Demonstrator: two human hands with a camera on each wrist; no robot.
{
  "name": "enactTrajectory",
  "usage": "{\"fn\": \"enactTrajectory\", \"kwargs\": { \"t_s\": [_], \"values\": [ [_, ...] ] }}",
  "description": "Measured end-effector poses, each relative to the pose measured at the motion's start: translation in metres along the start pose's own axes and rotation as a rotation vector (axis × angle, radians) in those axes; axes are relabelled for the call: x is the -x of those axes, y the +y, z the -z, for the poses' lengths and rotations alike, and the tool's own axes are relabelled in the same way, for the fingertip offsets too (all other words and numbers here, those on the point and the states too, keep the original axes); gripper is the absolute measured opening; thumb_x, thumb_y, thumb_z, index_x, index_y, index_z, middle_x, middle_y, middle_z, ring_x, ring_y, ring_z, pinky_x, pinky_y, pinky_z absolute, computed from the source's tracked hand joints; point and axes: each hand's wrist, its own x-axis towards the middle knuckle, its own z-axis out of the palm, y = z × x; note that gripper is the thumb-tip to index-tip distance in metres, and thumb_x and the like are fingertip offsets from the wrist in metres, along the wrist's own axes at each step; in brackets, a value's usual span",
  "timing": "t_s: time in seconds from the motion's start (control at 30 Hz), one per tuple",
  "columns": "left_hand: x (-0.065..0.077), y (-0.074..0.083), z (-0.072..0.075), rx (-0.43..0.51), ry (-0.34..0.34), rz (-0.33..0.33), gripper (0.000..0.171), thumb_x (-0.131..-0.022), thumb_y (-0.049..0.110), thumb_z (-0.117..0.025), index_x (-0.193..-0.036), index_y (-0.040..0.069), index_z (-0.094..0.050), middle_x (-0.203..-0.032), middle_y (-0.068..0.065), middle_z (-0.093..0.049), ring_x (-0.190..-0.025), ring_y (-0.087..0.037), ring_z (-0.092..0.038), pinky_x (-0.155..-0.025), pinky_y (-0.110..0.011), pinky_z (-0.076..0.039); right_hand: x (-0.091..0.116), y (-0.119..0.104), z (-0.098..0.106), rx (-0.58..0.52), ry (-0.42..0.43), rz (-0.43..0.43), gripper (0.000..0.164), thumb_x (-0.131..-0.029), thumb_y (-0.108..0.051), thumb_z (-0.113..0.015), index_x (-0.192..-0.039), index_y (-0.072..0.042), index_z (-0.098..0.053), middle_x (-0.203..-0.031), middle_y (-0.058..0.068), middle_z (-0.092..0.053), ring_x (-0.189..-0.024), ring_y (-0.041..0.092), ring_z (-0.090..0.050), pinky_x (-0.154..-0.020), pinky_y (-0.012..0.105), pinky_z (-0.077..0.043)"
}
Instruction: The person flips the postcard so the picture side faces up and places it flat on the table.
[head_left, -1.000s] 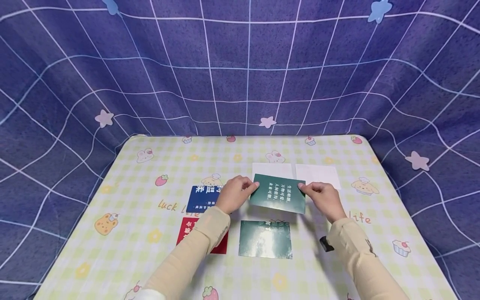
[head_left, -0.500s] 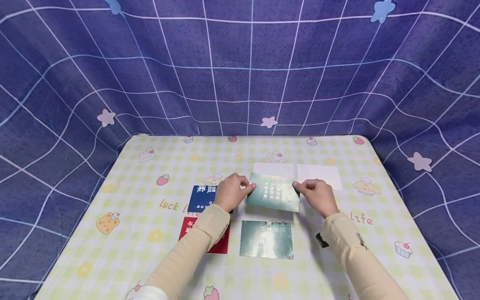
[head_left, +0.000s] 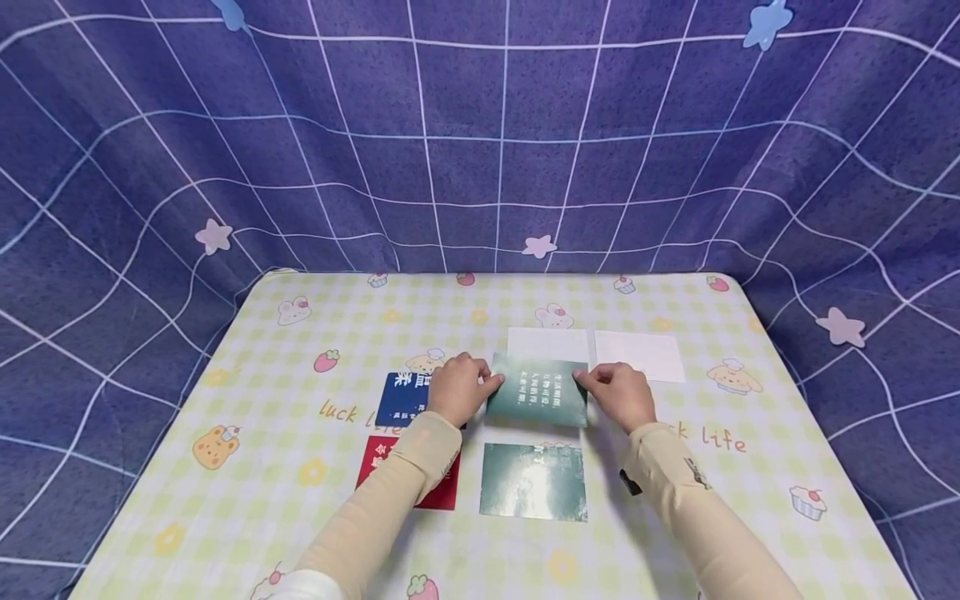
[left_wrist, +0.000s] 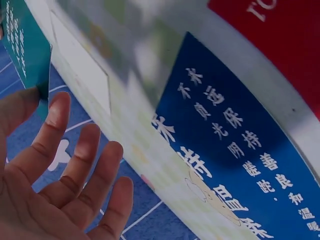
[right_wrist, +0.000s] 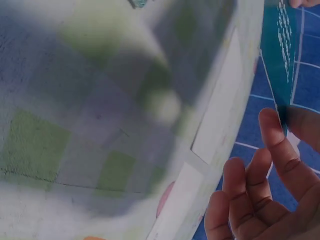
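Note:
A green card printed with white Chinese characters is held by its two short sides, its face turned up toward the head camera. My left hand pinches its left edge between thumb and forefinger; the other fingers fan out loosely in the left wrist view. On the opposite edge, my right hand grips the card the same way. A second green card, glossy with glare, lies flat just below it. Left of my left hand lie a blue card and a red card, both partly covered by the arm.
Two white cards lie side by side behind the held card, the left one partly overlapped by it. A pale checked tablecloth covers the table, with a blue gridded curtain behind. A small black piece shows at the right sleeve.
The held green card has shifted left and come closer to the cloth. My right hand has moved left with it, while my left hand has moved only slightly. The lying cards stay put.

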Motion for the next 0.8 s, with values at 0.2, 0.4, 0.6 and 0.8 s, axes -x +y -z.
{"fn": "enactTrajectory", "kwargs": {
  "t_s": [0.2, 0.4, 0.6, 0.8],
  "values": [
    [0.0, -0.001, -0.008, -0.146, 0.028, -0.016, 0.04, -0.094, 0.041, -0.071, -0.066, 0.015, -0.061, -0.073, -0.004, -0.057, -0.072, -0.027, -0.061, -0.07, -0.046, -0.051, -0.004, 0.001, -0.01, 0.056, 0.0, -0.037, 0.035, -0.097, -0.039, -0.067, -0.077, -0.011, -0.073, -0.076, 0.002, -0.068, -0.066, 0.021, -0.055, -0.06, 0.033, -0.039],
    [0.002, -0.004, -0.014, -0.23, 0.04, -0.01, 0.045, -0.093, 0.042, -0.072, -0.061, 0.016, -0.053, -0.072, -0.005, -0.056, -0.074, -0.028, -0.063, -0.071, -0.046, -0.051, -0.005, -0.002, -0.018, 0.106, -0.009, -0.031, 0.037, -0.097, -0.038, -0.067, -0.073, -0.01, -0.069, -0.063, 0.0, -0.058, -0.06, 0.02, -0.051, -0.055, 0.032, -0.036],
    [0.004, -0.003, -0.015, -0.281, 0.03, 0.003, 0.037, -0.093, 0.042, -0.072, -0.072, 0.012, -0.068, -0.08, -0.008, -0.063, -0.081, -0.029, -0.065, -0.077, -0.046, -0.052, -0.007, -0.002, -0.026, 0.176, 0.003, 0.011, 0.042, -0.097, -0.038, -0.067, -0.064, -0.012, -0.064, -0.056, -0.001, -0.052, -0.057, 0.02, -0.05, -0.053, 0.034, -0.038],
    [0.005, 0.001, -0.021, -0.298, 0.01, 0.008, 0.035, -0.094, 0.042, -0.071, -0.086, 0.008, -0.078, -0.085, -0.011, -0.066, -0.084, -0.029, -0.066, -0.08, -0.047, -0.052, -0.01, 0.001, -0.029, 0.299, 0.02, 0.032, 0.037, -0.097, -0.037, -0.067, -0.076, -0.008, -0.075, -0.071, 0.007, -0.067, -0.064, 0.026, -0.06, -0.062, 0.046, -0.049]
  ]
}}
